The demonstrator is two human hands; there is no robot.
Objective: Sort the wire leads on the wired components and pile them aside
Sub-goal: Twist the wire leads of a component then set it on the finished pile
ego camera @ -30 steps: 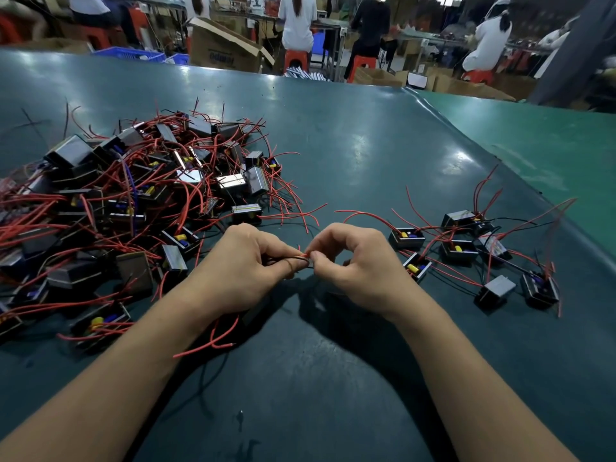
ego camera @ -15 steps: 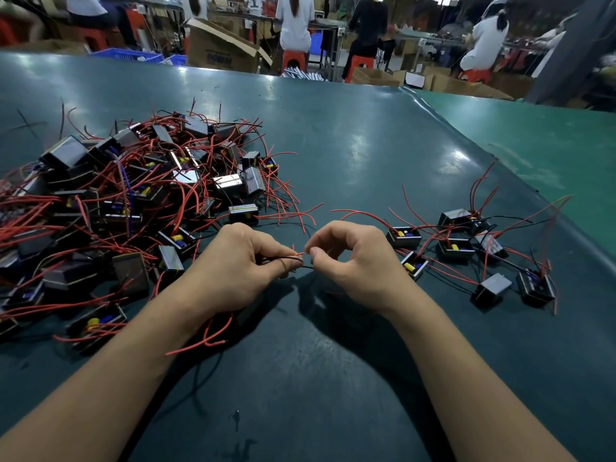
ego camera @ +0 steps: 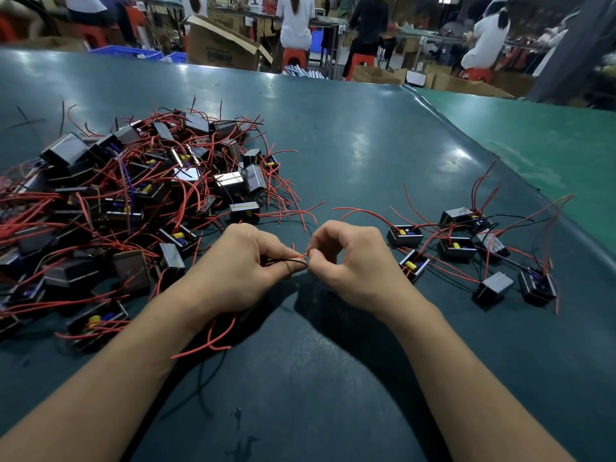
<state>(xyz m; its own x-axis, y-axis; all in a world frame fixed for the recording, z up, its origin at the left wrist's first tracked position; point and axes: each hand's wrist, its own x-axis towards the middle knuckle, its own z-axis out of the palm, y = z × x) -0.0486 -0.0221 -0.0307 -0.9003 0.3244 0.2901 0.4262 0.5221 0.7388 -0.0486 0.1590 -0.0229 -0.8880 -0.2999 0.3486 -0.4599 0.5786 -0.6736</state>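
We held the black lead (ego camera: pixel 289 261) pinched in our left hand (ego camera: pixel 233 271) and the red lead tip (ego camera: pixel 301 256) in our right hand (ego camera: pixel 353 265) — fingertips nearly touching, leads lying left–right; sorted group (ego camera: pixel 466 248) nearer the right.

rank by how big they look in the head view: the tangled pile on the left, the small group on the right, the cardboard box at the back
1. tangled pile
2. small group
3. cardboard box, though it stands farther from the camera, so its true size is unsure.
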